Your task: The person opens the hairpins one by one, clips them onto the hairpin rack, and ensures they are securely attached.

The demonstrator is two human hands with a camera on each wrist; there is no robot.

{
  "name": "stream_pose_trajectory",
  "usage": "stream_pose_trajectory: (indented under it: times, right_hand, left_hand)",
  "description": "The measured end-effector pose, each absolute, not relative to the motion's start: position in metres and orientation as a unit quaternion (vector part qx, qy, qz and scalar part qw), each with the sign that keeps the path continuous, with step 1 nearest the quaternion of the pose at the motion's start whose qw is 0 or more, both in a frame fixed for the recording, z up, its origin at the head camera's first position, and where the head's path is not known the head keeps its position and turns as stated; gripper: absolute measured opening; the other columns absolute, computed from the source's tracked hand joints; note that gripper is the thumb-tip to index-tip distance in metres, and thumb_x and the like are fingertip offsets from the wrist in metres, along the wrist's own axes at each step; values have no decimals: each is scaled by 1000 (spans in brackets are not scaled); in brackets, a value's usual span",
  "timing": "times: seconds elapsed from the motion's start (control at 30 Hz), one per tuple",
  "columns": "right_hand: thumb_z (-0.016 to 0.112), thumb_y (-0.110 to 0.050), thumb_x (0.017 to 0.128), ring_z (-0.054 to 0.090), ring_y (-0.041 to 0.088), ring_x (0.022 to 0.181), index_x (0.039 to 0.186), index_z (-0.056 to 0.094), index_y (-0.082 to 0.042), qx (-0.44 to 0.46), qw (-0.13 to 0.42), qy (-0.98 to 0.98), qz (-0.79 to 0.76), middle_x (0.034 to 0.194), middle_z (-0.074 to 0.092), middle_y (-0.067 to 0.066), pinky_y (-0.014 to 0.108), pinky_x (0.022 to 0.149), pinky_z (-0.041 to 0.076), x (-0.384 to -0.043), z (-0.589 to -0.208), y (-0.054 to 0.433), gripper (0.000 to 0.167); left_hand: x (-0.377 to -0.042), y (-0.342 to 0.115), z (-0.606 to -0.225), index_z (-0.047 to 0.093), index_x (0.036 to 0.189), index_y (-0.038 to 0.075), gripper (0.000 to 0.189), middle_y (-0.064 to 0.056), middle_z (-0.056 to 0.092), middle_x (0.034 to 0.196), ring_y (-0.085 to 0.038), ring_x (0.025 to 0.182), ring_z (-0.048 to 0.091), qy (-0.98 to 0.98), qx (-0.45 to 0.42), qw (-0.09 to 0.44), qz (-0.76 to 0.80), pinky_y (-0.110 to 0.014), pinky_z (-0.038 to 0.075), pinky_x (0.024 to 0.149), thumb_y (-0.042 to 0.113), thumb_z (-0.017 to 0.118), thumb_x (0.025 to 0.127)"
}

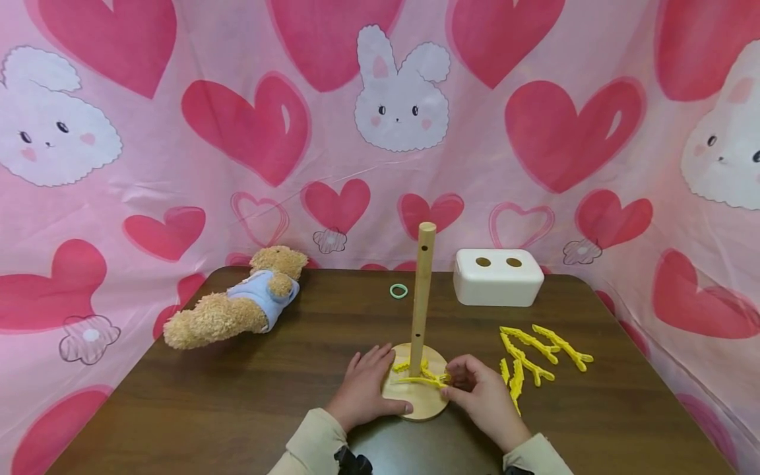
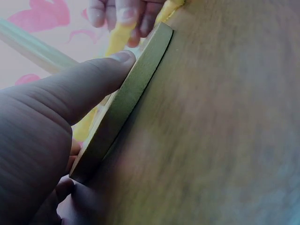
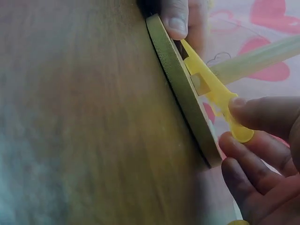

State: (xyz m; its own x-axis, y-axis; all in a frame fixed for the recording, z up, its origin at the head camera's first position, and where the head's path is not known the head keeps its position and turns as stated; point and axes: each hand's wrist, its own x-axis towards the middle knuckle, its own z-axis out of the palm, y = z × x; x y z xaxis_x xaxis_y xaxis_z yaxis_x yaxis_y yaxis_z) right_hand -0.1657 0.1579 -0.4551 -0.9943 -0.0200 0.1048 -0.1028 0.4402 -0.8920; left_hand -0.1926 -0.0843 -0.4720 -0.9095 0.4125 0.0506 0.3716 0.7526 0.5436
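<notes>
The right hand [image 1: 483,399] pinches 1 yellow branch [image 3: 216,86] in front of the post [image 1: 422,297], over the base [image 1: 423,408] where the left hand [image 1: 369,392] rests, fingers extended; light-looking, stiff and perhaps snappable, it probably handles best by its rounded end.

Yellow branch [image 3: 213,84], tan stand [image 1: 422,297], pink heart-patterned backdrop [image 1: 341,155]
</notes>
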Motion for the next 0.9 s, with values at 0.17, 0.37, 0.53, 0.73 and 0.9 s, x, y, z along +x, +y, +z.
stream_pose_trajectory:
  times: [0.17,0.37,0.53,0.73,0.9]
  right_hand:
    - [87,-6,76,67,16,91,103,67,-10,22,16,-857,515,99,70,1,37,83,58,-167,-456,158,34]
    - [87,-11,78,67,19,98,109,67,-11,11,13,-872,490,106,69,1,46,89,56,-164,-452,160,37]
    - [85,-13,80,65,19,99,110,68,-11,4,48,-882,469,107,68,2,41,87,56,-157,-446,171,35]
    - [85,-12,81,56,16,82,107,69,-9,-26,68,-886,458,96,65,4,25,68,49,-145,-444,190,31]
    - [85,-16,81,50,16,73,108,68,-7,-55,41,-887,458,93,65,3,24,60,43,-138,-447,205,33]
  left_hand:
    - [-192,-85,-472,43,152,4,105,-9,35,161,-33,149,27,935,209,38,284,-60,14,119,64,80,73]
    - [-192,-86,-473,43,152,5,106,-8,35,161,-32,149,27,935,203,44,287,-60,14,119,65,79,72]
    - [-191,-86,-475,43,152,5,106,-8,35,161,-32,149,27,935,202,47,287,-61,14,119,66,79,73]
    - [-192,-85,-473,42,152,5,106,-8,34,161,-32,150,26,935,203,48,287,-60,13,119,64,80,73]
    - [-193,-85,-472,42,152,5,106,-8,35,161,-32,149,26,935,205,45,286,-60,13,119,63,81,73]
